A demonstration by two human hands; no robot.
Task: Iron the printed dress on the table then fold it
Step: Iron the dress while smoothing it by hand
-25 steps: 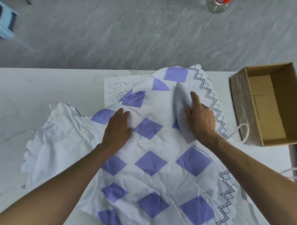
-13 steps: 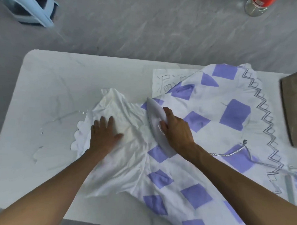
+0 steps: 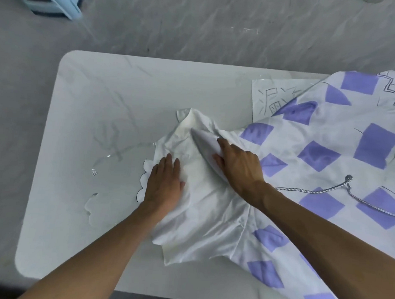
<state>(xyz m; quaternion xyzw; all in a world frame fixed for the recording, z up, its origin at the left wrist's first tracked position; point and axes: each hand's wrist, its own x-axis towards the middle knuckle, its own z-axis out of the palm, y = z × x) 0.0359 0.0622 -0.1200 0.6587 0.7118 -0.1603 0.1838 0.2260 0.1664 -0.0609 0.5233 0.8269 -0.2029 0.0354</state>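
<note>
The printed dress (image 3: pixel 315 158), white with purple squares and a black zigzag border, lies spread over the right half of the white table (image 3: pixel 104 97). Its plain white upper part (image 3: pixel 207 216) is crumpled near the table's middle. My right hand (image 3: pixel 238 166) grips a white iron (image 3: pixel 203 143), which rests on that white part with its tip pointing up and to the left. My left hand (image 3: pixel 164 181) lies flat on the fabric just left of the iron, beside a scalloped edge. The iron's braided cord (image 3: pixel 325 190) trails right across the dress.
A sheet of paper with black scribbles (image 3: pixel 270 98) lies under the dress's far edge. Wet streaks (image 3: pixel 115 155) mark the table left of the dress. A light blue plastic object (image 3: pixel 54 1) stands on the grey floor at the top left.
The iron has moved left from the purple squares onto the plain white part. My left hand has stayed flat on the fabric and shifted left with it. The view has swung left, and the cardboard box is out of sight.
</note>
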